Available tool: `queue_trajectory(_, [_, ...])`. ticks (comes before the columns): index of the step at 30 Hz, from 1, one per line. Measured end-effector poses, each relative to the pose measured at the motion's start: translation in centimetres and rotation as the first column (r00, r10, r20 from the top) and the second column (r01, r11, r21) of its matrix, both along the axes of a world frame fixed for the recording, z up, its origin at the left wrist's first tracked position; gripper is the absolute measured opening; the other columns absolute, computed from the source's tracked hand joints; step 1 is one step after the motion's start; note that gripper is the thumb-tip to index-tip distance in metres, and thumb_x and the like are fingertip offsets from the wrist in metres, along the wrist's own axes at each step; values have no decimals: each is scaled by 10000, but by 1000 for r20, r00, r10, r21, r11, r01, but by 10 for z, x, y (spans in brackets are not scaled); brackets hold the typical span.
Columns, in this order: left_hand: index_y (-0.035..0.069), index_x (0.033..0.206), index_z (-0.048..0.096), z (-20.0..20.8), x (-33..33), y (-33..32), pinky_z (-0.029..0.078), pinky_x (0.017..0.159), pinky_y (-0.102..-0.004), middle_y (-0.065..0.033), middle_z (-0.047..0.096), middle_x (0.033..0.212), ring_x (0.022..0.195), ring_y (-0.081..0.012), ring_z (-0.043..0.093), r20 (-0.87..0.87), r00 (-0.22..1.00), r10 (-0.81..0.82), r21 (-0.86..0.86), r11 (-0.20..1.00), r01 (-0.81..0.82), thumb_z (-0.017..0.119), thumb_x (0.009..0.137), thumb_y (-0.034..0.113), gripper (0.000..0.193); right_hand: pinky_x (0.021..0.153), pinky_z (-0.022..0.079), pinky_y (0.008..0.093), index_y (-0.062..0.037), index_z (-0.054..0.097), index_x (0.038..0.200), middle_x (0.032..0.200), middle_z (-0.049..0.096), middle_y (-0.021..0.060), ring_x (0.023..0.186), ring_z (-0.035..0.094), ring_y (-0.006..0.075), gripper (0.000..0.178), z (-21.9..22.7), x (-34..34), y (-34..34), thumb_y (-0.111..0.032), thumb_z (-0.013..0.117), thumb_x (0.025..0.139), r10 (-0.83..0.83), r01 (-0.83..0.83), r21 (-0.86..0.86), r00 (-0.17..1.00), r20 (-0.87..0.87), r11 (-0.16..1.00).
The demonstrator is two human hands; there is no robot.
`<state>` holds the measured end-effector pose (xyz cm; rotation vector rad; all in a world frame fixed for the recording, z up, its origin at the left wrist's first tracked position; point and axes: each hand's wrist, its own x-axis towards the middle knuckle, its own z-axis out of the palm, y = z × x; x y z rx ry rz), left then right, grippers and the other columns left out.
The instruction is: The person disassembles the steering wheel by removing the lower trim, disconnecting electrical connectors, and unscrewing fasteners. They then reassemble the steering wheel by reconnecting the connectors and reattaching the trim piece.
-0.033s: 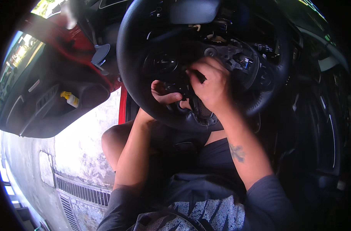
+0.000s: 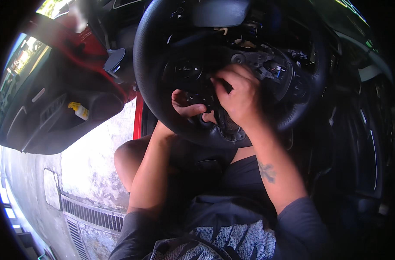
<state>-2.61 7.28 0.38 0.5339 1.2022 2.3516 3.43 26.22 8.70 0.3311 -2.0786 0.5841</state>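
In front of me is a black steering wheel [image 2: 146, 47] with its centre cover off, so the hub [image 2: 238, 58] and some wiring [image 2: 275, 69] lie bare. My left hand [image 2: 186, 107] is closed around the black switch panel [image 2: 193, 97] at the wheel's lower left spoke, thumb in front and some fingers behind it. Over the middle of the hub, my right hand [image 2: 240, 95] has its fingers bent in a pinch. Shadow and the hand itself hide whatever lies between those fingertips. Below the hands is the lower spoke [image 2: 229, 125], dark and open-framed.
On the left the car door [image 2: 37, 117] stands open, with a yellow-capped white spray bottle [image 2: 79, 111] in its pocket. A round dark mirror-like disc [image 2: 115, 60] is near the door frame. Outside is concrete floor with a drain grate [image 2: 93, 216]. A stalk [image 2: 297, 54] sits behind the wheel's right side.
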Motion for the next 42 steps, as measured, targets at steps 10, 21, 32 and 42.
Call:
queue_trajectory(10, [61,1312,690,1,2,-1,551,1016,-302,-18,730,1212,1161,-141,691,19,1000,-4,6,1000,4,954,740,-86,647,826,579,478,-65,766,922,917,732,116,897,706,373,129,3,5,-1,-65,860,834,-45,47,-22,994,103,999])
queue_trajectory(21, [73,1329,709,6,4,0,562,1013,-308,-16,729,1240,1157,-144,697,25,999,-26,51,998,24,940,746,-103,652,816,586,465,-80,778,915,941,737,90,920,699,361,119,4,7,0,-45,853,829,-90,87,41,993,81,995])
queue_trajectory(32, [66,1307,719,2,3,-4,542,1048,-314,-12,728,1252,1170,-153,691,78,997,-6,-21,1000,7,948,741,-88,629,813,568,446,-49,775,903,915,748,108,885,700,349,132,5,7,-1,-19,866,813,-87,83,59,994,70,995])
queue_trajectory(42, [62,1337,722,3,1,-2,550,1045,-322,-26,730,1291,1177,-152,691,-32,999,-27,20,999,28,933,749,-99,645,813,577,476,-74,762,923,934,731,94,912,693,366,128,3,2,0,-63,854,835,-99,97,95,995,19,991])
